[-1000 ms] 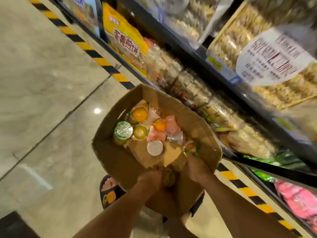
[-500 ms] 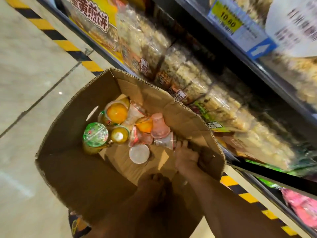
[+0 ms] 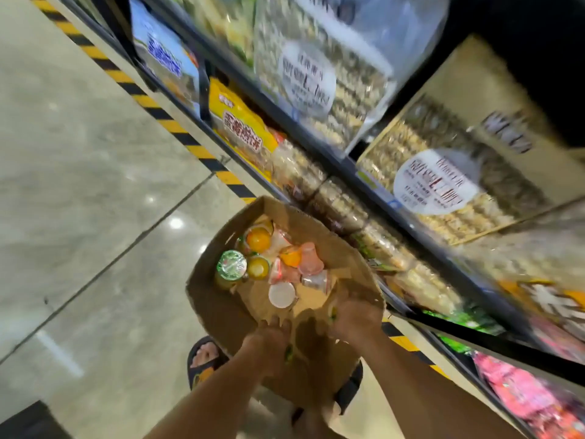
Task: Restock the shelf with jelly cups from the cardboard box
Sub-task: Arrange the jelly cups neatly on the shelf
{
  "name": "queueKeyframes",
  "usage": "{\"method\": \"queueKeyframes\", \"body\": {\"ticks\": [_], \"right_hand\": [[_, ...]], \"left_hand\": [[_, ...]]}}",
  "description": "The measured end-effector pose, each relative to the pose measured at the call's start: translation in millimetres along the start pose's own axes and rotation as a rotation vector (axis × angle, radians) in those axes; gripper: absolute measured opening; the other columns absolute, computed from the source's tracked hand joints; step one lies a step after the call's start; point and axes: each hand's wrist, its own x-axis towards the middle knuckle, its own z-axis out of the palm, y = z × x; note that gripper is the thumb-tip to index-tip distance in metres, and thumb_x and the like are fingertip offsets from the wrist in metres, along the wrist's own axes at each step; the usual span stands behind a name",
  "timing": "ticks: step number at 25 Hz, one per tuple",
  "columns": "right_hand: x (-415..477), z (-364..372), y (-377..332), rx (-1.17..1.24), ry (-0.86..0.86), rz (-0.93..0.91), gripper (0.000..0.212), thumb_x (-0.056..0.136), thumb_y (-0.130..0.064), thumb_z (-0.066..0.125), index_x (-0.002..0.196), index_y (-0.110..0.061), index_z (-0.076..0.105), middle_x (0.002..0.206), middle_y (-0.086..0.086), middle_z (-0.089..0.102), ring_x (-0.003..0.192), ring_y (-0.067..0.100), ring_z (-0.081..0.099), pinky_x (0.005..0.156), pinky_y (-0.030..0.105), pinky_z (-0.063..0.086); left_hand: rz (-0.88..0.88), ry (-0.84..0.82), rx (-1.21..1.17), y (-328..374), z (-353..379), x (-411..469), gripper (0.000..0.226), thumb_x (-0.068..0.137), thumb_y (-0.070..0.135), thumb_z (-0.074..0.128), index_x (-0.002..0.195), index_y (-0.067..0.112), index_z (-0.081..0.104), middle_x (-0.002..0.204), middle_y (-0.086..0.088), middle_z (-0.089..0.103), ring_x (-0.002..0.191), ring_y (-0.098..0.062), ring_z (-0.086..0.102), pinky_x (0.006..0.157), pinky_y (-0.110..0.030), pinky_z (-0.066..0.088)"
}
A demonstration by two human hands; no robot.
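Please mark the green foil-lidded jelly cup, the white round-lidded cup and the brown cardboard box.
green foil-lidded jelly cup point(image 3: 231, 265): head view, centre of its lid.
white round-lidded cup point(image 3: 281, 295): head view, centre of its lid.
brown cardboard box point(image 3: 217, 314): head view, bare inner left wall.

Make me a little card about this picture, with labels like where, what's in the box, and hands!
place: shop aisle, grey tiled floor with yellow-and-black striped tape
box: open brown cardboard box beside the dark snack shelf
inside: small plastic jelly cups, orange, pink, green-lidded and white-lidded
left hand: in the box's near end, fingers curled; too blurred to tell what it holds
right hand: likewise
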Motion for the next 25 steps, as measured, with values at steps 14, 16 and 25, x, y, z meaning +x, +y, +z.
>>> {"method": "queueKeyframes", "body": {"ticks": [14, 16, 25], "right_hand": [[-373, -280, 33, 0.173, 0.31, -0.117, 0.099, 0.073, -0.076, 0.065, 0.146, -0.019, 0.029, 0.148, 0.011, 0.035, 0.116, 0.035, 0.058, 0.077, 0.038, 0.048], [-423, -313, 53, 0.163, 0.438, -0.13, 0.099, 0.073, -0.078, 0.062, 0.146, -0.021, 0.027, 0.15, 0.011, 0.032, 0.119, 0.037, 0.058, 0.078, 0.04, 0.049], [-652, -395, 161, 0.125, 0.885, -0.011, 0.1, 0.068, -0.069, 0.068, 0.15, -0.031, 0.025, 0.137, -0.002, 0.041, 0.111, 0.032, 0.062, 0.075, 0.044, 0.052]], "left_hand": [[0.343, 0.518, -0.009, 16, -288, -394, 0.086, 0.077, 0.048, 0.081, 0.149, 0.022, 0.04, 0.15, -0.007, 0.042, 0.138, -0.029, 0.04, 0.111, -0.04, 0.04], [0.407, 0.552, 0.122, 37, -338, -445, 0.096, 0.077, 0.054, 0.078, 0.155, 0.026, 0.031, 0.156, -0.008, 0.036, 0.147, -0.03, 0.03, 0.117, -0.04, 0.034], [0.737, 0.88, 0.523, 164, -438, -621, 0.091, 0.071, 0.054, 0.074, 0.15, 0.025, 0.038, 0.131, -0.002, 0.047, 0.124, -0.026, 0.046, 0.103, -0.04, 0.045]]}}
